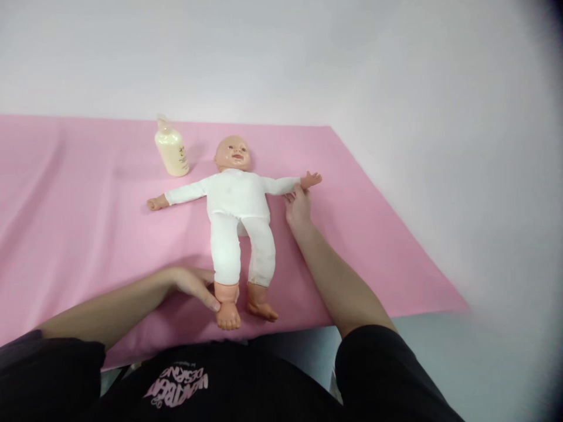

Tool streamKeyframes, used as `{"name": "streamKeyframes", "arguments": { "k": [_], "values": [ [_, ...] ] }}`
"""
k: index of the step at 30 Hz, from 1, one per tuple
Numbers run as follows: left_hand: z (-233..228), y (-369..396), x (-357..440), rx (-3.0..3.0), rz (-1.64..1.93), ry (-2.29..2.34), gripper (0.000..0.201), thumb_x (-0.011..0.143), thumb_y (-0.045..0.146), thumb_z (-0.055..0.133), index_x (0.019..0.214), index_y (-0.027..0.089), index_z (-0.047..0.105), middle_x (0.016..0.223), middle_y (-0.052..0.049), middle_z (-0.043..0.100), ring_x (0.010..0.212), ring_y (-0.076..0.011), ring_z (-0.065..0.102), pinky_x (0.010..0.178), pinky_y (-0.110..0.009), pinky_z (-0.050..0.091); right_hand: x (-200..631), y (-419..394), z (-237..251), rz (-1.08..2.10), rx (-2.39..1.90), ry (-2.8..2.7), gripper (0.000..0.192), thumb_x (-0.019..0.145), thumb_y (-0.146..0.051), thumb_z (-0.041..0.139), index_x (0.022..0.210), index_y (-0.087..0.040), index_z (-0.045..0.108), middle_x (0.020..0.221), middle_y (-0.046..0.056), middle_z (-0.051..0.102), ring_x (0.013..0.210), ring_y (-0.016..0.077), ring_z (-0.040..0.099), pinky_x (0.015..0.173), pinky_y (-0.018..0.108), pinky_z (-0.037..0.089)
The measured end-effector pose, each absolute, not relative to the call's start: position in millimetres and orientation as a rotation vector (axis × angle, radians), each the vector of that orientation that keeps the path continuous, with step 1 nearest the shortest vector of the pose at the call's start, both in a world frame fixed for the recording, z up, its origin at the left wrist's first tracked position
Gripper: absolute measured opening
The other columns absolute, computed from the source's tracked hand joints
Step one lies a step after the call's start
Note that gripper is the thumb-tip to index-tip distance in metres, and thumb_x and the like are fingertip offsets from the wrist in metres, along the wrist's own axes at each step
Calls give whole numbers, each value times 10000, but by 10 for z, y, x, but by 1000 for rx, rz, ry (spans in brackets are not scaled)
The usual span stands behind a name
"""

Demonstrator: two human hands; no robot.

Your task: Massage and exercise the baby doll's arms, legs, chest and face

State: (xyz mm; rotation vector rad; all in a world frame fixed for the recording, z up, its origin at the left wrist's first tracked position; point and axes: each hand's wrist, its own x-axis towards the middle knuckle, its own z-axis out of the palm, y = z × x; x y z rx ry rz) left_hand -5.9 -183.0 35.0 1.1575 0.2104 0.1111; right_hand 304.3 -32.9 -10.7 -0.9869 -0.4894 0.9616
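A baby doll [238,193] with a white cloth body and a bald plastic head lies on its back, arms spread wide and feet toward me. Around the ankle of the doll's leg on the left, my left hand [196,286] is closed, thumb in front and the other fingers mostly hidden behind. My right hand [299,206] grips the doll's arm on the right near the wrist, thumb and fingers at the sleeve's end. The doll's other arm lies stretched out on the pink cloth.
A pump bottle [173,149] of pale yellow liquid stands left of the doll's head. Pink cloth [360,252] covers the table, its right edge slanting toward me. Behind and to the right is a white wall [281,58].
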Motion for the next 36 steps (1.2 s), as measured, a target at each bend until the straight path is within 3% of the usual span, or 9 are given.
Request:
{"name": "streamKeyframes", "arguments": {
  "k": [2, 5, 10, 14, 20, 28, 32, 36],
  "values": [
    [288, -1802, -105, 1177, 1, 141, 479, 749, 460, 887, 1101, 177, 729, 1017, -100, 756, 988, -317, 732, 817, -376, 583, 3026, -359, -89, 914, -989, -566, 357, 879, -367, 647, 1178, -287, 468, 1281, 38, 646, 1053, 154, 734, 981, 392, 619],
    [171, -1757, -143, 1030, 9, -3, 537, 673, 603, 874, 969, 201, 676, 774, -90, 715, 800, -305, 708, 798, -430, 565, 2975, -429, -41, 770, -984, -763, 476, 850, -456, 693, 1236, -306, 459, 1350, 50, 602, 1167, 178, 691, 988, 393, 608],
    [68, -1757, -108, 767, 299, 10, 551, 675, 728, 775, 836, 245, 566, 556, -2, 544, 657, -236, 578, 754, -408, 533, 2842, -574, 35, 554, -952, -1122, 550, 824, -511, 752, 1277, -301, 520, 1356, 72, 599, 1231, 225, 642, 1057, 419, 568],
    [108, -1808, -70, 611, 548, 280, 515, 803, 668, 722, 923, 175, 639, 700, -29, 619, 740, -214, 589, 802, -390, 522, 2780, -670, 38, 468, -958, -1456, 472, 876, -494, 737, 1279, -292, 597, 1295, 84, 652, 1233, 271, 635, 1131, 507, 512],
    [86, -1808, -40, 568, 577, 338, 454, 896, 535, 708, 1050, 107, 706, 824, -68, 681, 813, -214, 637, 809, -366, 524, 2774, -675, 55, 330, -913, -1845, 269, 925, -490, 700, 1135, -323, 717, 1225, 73, 703, 1203, 291, 646, 1186, 553, 457],
    [8, -1819, -74, 642, 414, 131, 516, 858, 565, 745, 1116, 130, 646, 848, -80, 704, 852, -246, 690, 846, -406, 554, 2785, -692, 76, 461, -988, -1633, 421, 833, -566, 775, 1152, -304, 692, 1230, 72, 691, 1236, 293, 619, 1204, 547, 454],
    [27, -1828, -128, 785, 232, 54, 522, 782, 549, 815, 1070, 162, 617, 824, -68, 697, 842, -267, 700, 839, -421, 558, 2782, -664, 78, 574, -990, -1361, 514, 803, -505, 807, 1231, -294, 617, 1264, 57, 657, 1216, 248, 632, 1151, 480, 504],
    [202, -1810, -130, 1036, 61, 84, 549, 727, 554, 877, 1070, 187, 655, 948, -99, 722, 897, -272, 700, 853, -388, 560, 2834, -574, 46, 630, -968, -1118, 553, 793, -495, 792, 1245, -298, 543, 1336, 53, 615, 1196, 205, 657, 1053, 387, 568]
  ]
}}
